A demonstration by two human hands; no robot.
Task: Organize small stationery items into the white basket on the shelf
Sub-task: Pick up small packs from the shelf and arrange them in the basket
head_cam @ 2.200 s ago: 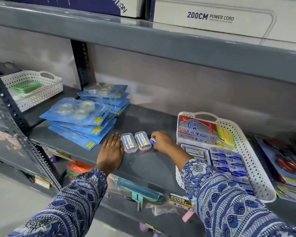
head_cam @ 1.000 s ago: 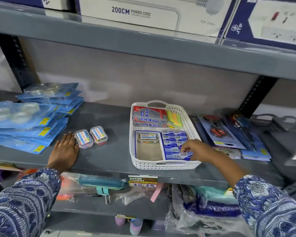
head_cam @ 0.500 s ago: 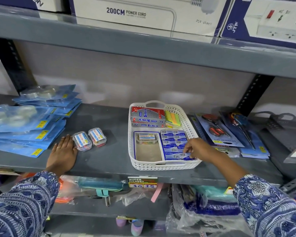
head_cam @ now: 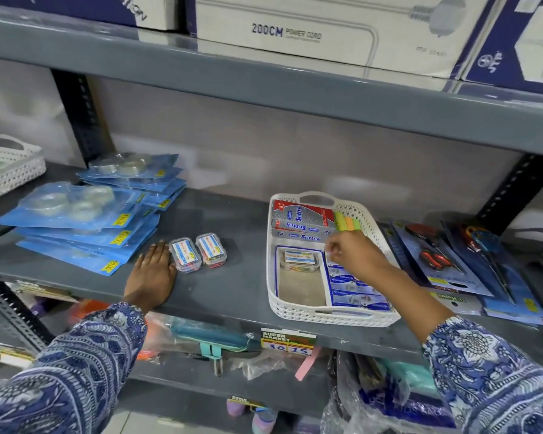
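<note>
- Left hand (head_cam: 151,277): flat on grey shelf (head_cam: 232,286), palm down, fingers spread, gripping nothing; fingertips touching nearer of two clear boxes (head_cam: 198,252).
- Right hand (head_cam: 355,255): over white basket (head_cam: 333,316), fingers pinched together; contents of pinch, if any, too small to tell.
- Inside basket: one matching clear box (head_cam: 299,260) in blue tray, blue packets (head_cam: 355,288) along right side, Softek cartons (head_cam: 298,223) at rear.
- Remaining outside: both clear boxes, well apart from basket.
- Risk: blue packets disturbed by withdrawing wrist, row knocked askew.
- Risk: smooth, small boxes slipping if lifted as a pair.
- Risk: basket near shelf edge; sideways nudge likely to tip it off.
</note>
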